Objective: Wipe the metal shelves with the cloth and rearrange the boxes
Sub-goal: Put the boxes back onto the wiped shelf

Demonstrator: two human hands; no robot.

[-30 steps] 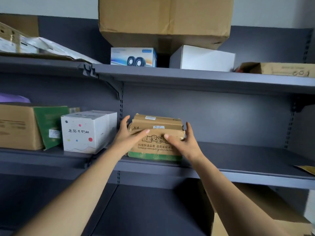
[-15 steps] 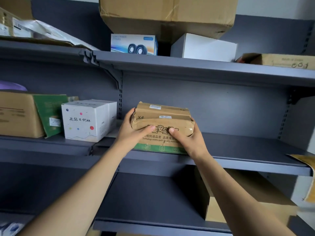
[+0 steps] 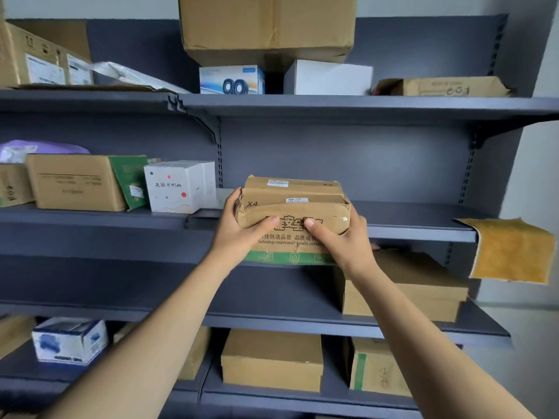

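While held before the front edge of the middle shelf [image 3: 408, 225], the taped cardboard box [image 3: 293, 207] is clamped in both grips: left hand [image 3: 242, 237] and right hand [image 3: 341, 246] curl round its ends, thumbs on the front. Yellow cloth [image 3: 511, 252] hangs off that shelf's right end.

Facing me, dark grey metal shelving unit [image 3: 378, 164] fills view; plain pale grey wall [image 3: 538, 164] past its right edge and above.

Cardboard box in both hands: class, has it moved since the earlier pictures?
Yes. The cardboard box has come forward, off the middle shelf; its green band now overlaps the shelf's front edge.
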